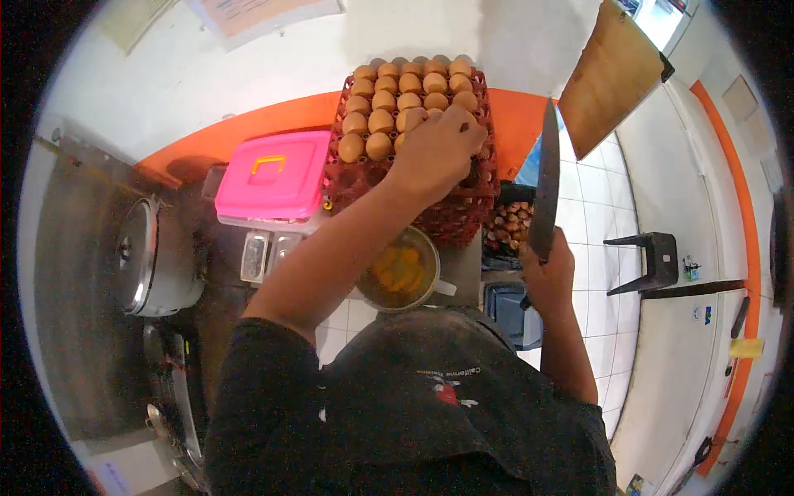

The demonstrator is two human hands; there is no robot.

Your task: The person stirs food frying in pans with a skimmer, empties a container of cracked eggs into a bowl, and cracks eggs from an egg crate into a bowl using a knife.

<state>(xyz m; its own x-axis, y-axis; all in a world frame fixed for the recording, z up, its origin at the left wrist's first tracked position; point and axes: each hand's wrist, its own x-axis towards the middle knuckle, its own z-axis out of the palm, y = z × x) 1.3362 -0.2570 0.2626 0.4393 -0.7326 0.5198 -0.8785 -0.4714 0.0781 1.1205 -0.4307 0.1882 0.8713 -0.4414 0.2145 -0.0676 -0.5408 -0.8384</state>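
Observation:
My left hand (442,149) reaches over the front right of a red egg tray (351,175) filled with rows of brown eggs (380,121). Its fingers are bent down among the eggs, and the back of the hand hides what they close on. In my right hand (549,269) is a large kitchen knife (546,186), gripped by the handle with its broad blade pointing up. Below my left forearm stands a bowl (434,291) with a white handle, holding cracked eggs with orange yolks (397,269).
A pink-lidded box (273,174) and small metal containers (256,255) sit left of the tray. Farther left is a large metal pot (169,264). Broken eggshells (511,223) fill a dark bin on the right. A black stool (657,259) stands on the white tiled floor (600,215).

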